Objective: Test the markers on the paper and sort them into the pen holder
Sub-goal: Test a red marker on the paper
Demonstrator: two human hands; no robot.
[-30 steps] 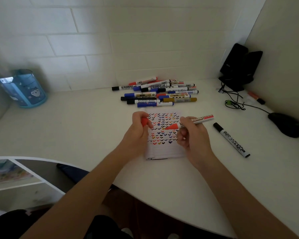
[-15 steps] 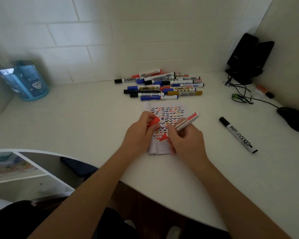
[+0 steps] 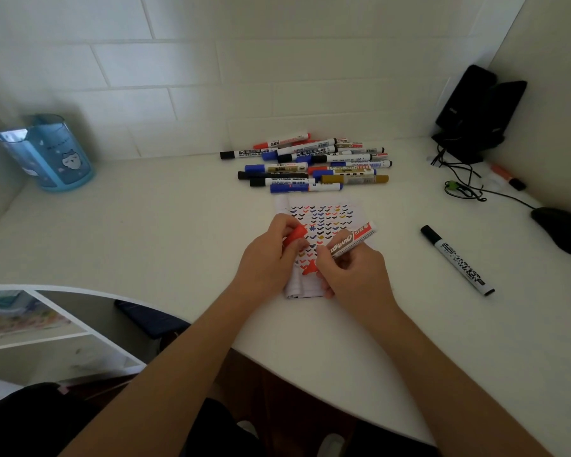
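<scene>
On the flat paper (image 3: 323,222), right hand (image 3: 353,275) grips a cylindrical marker (image 3: 350,240), left hand (image 3: 267,258) its red cap (image 3: 294,234).

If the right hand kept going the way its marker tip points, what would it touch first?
The paper: the right hand aims the red marker tip down at it, perhaps touching; depth is unclear.

One head view looks forward and down from close above the curved near edge of the white desk (image 3: 145,232), facing the white tiled wall (image 3: 211,61) behind it.
</scene>
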